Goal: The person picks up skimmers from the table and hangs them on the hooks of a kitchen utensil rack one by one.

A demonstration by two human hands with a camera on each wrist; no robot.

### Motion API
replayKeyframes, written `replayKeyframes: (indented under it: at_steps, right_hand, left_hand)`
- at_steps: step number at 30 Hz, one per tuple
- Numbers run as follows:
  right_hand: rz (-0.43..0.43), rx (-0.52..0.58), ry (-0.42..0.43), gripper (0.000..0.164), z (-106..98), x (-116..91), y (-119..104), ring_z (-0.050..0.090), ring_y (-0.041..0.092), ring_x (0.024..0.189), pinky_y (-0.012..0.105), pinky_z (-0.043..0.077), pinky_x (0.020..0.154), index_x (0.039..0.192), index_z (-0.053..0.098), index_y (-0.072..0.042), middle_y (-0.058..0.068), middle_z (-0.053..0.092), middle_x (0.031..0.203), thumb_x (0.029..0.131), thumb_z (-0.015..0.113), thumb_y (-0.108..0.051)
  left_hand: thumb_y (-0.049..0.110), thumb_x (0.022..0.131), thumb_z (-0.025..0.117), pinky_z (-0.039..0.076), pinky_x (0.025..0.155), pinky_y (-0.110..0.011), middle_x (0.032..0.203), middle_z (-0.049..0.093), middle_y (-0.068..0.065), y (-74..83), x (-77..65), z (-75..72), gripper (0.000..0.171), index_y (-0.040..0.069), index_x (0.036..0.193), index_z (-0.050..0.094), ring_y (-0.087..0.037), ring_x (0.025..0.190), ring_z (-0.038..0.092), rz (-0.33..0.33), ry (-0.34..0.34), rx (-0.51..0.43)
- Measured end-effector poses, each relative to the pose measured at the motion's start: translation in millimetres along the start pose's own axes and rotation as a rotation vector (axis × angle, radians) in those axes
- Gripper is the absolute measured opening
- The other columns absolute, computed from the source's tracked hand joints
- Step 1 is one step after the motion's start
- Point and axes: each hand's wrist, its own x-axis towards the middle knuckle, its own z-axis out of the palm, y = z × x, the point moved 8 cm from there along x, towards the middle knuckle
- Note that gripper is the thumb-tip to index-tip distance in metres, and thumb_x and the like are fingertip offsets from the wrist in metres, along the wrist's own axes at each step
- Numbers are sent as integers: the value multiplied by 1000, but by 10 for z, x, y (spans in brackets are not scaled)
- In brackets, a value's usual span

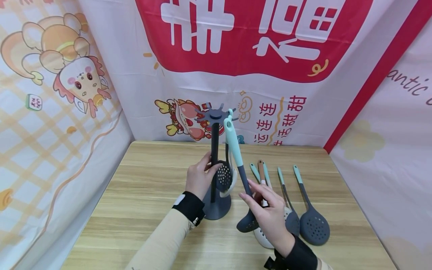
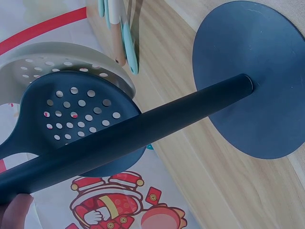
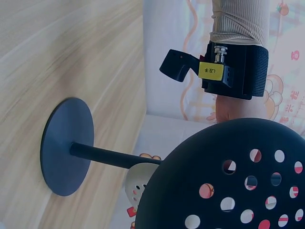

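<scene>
A dark utensil stand (image 1: 215,144) with a round base and a spoked hook top stands upright on the table. My left hand (image 1: 200,179) holds its pole, thumb and fingers about it. A dark skimmer (image 2: 81,112) and a pale skimmer (image 2: 28,62) hang from the stand, beside the pole. In my right hand (image 1: 270,212) is a slotted ladle (image 1: 239,157) with a mint handle, gripped low near its dark perforated head (image 3: 224,186). Its handle end is up by the hooks; whether it touches one I cannot tell.
On the wooden table (image 1: 145,176) to the right lie several more utensils, among them a dark slotted turner (image 1: 314,227) and a brown-handled one (image 1: 261,168), partly behind my right hand. Printed cloths (image 1: 189,80) rise at the back and sides.
</scene>
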Motion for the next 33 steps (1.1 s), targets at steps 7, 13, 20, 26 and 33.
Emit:
replayKeyframes:
  at_steps: [7,13,20,26,33]
  right_hand:
    - [26,-18,2,38,7,0,5,49,9,60,22,44,47,116,72,-2,3,67,79,80,75,9]
    - [60,-17,-7,37,22,-10,20,50,9,60,23,45,47,116,72,-3,3,67,80,81,75,8]
    - [32,-15,-8,38,33,-8,20,49,9,60,22,42,46,116,72,-2,5,67,80,79,75,10]
    - [0,-10,1,39,48,-4,20,48,9,59,22,40,46,115,72,-2,6,66,78,78,76,11]
    - [18,-19,1,38,60,-7,41,48,9,59,22,40,48,114,72,-1,6,67,78,78,76,10]
  left_hand:
    - [25,89,73,61,78,-36,107,76,-10,-1,-2,-5,38,11,124,65,-26,97,74,-9,-1,3]
    - [26,90,71,61,78,-37,108,75,-11,-14,-1,1,40,11,126,65,-27,98,74,-26,-13,0]
    - [26,90,72,62,78,-36,106,76,-11,-6,1,-3,38,11,124,65,-26,96,74,-8,-3,12]
    - [26,91,71,62,77,-35,105,76,-10,-4,5,-1,36,12,123,65,-25,94,75,-4,-4,21]
    - [28,91,71,62,77,-36,106,76,-10,-16,7,1,37,12,123,65,-26,94,75,-15,-9,15]
